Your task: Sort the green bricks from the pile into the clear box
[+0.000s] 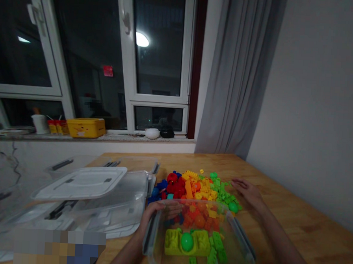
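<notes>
A clear plastic box (197, 263) with grey side clips stands close to me. Inside it lie a long yellow-green block, a green egg-like piece (187, 242) and several green bricks (218, 242). My left hand (163, 209) is closed around the box's far left corner, its fingers along the far wall. Past the box spreads a pile of building bricks grouped by colour: blue, red (178, 187), orange, yellow (204, 186) and green (223, 191). At the pile's right edge, my right hand (246, 191) has its fingers stretched toward the green bricks, apparently holding nothing.
Several more clear boxes (119, 208) and a white lid (85, 182) are stacked on the left of the wooden table (302, 217). A yellow box (86, 128) and a white bowl (152, 133) sit on the windowsill. A grey curtain (235, 72) hangs behind the table.
</notes>
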{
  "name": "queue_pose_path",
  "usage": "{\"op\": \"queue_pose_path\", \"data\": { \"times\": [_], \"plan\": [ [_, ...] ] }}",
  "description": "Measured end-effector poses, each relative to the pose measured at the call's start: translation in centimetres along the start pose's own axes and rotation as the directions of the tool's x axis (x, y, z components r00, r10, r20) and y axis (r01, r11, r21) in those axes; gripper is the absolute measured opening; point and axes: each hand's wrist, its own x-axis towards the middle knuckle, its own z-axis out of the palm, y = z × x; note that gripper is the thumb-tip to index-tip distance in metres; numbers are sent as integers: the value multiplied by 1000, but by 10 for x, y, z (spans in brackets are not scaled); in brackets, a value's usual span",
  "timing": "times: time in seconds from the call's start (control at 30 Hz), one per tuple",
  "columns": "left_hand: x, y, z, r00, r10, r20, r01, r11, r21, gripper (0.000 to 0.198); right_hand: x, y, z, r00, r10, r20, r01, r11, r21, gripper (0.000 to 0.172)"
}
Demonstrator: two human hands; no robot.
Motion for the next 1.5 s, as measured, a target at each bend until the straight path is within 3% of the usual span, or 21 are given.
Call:
{"op": "queue_pose_path", "data": {
  "times": [0.13, 0.3, 0.7, 0.97, 1.07, 1.3, 1.5],
  "plan": [
    [0, 0, 0, 1000, 12, 6, -12, 1000, -2, 51, -20, -26, 23, 971, 53, 231, -103, 972, 209, 37],
    [2, 0, -4, 998, -5, 55, 7, 1000, -29, 52, -42, -47, 46, 879, 0, 477, -138, 958, 253, 31],
    [0, -4, -7, 999, 7, 42, -7, 1000, -6, 53, -55, -49, 56, 786, 13, 618, -203, 950, 239, 30],
    [2, -4, -8, 999, 2, 42, 0, 999, -51, 50, -56, -56, 55, 783, -24, 622, -132, 970, 204, 27],
    [2, -3, -6, 999, 7, 51, -5, 999, -47, 49, -55, -55, 54, 806, -4, 591, -147, 967, 208, 28],
    [0, -2, -4, 999, 8, 51, -7, 1000, -19, 50, -34, -30, 50, 947, 39, 319, -149, 933, 327, 29],
    [2, -2, -5, 998, 7, 56, -6, 1000, -12, 51, -13, -6, 36, 997, 53, 56, -59, 993, 100, 34]
  ]
}}
